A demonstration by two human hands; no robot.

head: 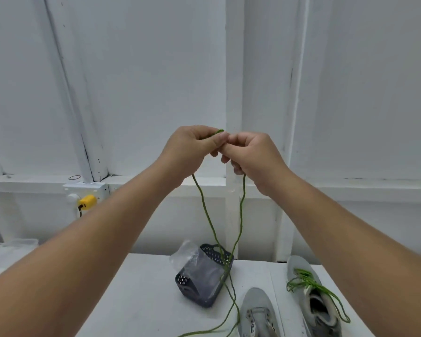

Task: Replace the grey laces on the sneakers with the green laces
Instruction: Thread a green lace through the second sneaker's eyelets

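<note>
Both my hands are raised in front of the white wall, fingertips together. My left hand (192,149) pinches one end of a green lace (208,220), whose tip pokes out above the fingers. My right hand (250,154) pinches the lace's other strand. The two strands hang down, cross in front of the basket and trail onto the table. A grey sneaker (258,312) with no lace in its eyelets lies at the bottom centre. A second grey sneaker (311,295) to its right is threaded with a green lace (304,280).
A dark perforated basket (204,278) holding a clear plastic bag stands on the white table (136,300) just left of the sneakers. A wall socket with a yellow plug (88,201) is at the left. A ledge runs along the wall.
</note>
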